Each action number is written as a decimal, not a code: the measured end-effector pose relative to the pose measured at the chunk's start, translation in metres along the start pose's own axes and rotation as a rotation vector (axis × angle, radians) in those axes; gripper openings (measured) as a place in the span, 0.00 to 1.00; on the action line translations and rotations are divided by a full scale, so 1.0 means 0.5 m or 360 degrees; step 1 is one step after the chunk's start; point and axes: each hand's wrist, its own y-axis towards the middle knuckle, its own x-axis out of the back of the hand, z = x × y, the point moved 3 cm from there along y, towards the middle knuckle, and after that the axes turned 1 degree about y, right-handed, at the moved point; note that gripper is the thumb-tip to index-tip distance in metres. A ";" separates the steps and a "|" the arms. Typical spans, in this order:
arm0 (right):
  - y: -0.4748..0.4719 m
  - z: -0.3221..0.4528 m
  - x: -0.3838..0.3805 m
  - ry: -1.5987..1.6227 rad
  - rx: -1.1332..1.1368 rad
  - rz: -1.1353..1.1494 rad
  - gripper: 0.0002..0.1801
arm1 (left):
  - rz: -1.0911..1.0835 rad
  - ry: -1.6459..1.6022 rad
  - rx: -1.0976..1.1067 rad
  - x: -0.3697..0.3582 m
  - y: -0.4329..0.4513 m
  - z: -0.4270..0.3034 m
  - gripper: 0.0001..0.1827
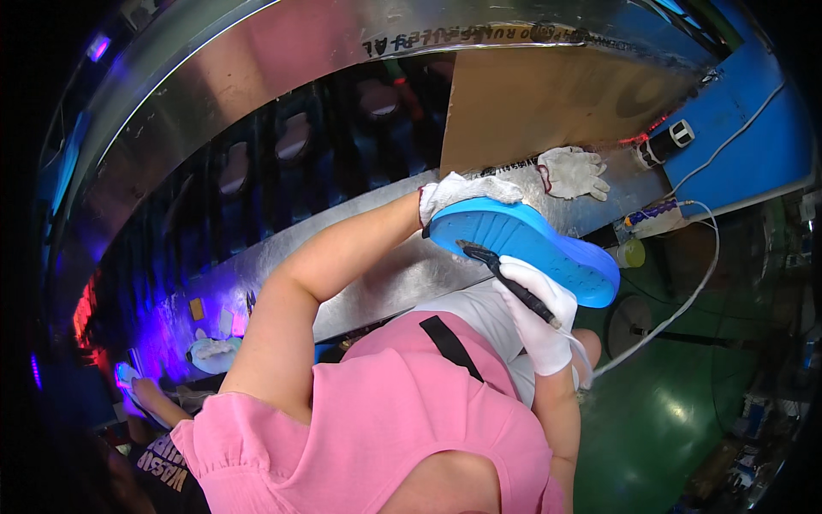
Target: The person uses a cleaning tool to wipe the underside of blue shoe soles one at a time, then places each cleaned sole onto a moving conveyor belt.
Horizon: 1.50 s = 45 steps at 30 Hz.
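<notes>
My left hand, in a white knit glove, grips the upper left edge of a blue foam shoe sole. The sole is tilted, and its dished, ribbed and dimpled face is turned up toward me. In its white glove my right hand holds a black-handled glue brush. The dark bristle tip lies over the left part of the sole; whether it touches cannot be made out. A pale hose runs from the handle's end around to the right.
Behind the metal bench, a conveyor carries several dark shoe parts. A spare glove, a cardboard sheet and a black-and-white cylinder are beyond the sole. At left, a co-worker's hand holds a light-coloured shoe part.
</notes>
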 end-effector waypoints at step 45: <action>0.020 0.074 -0.007 0.0391 0.0118 -0.0231 0.13 | 0.0238 -0.2044 0.0474 -0.080 -0.081 -0.087 0.53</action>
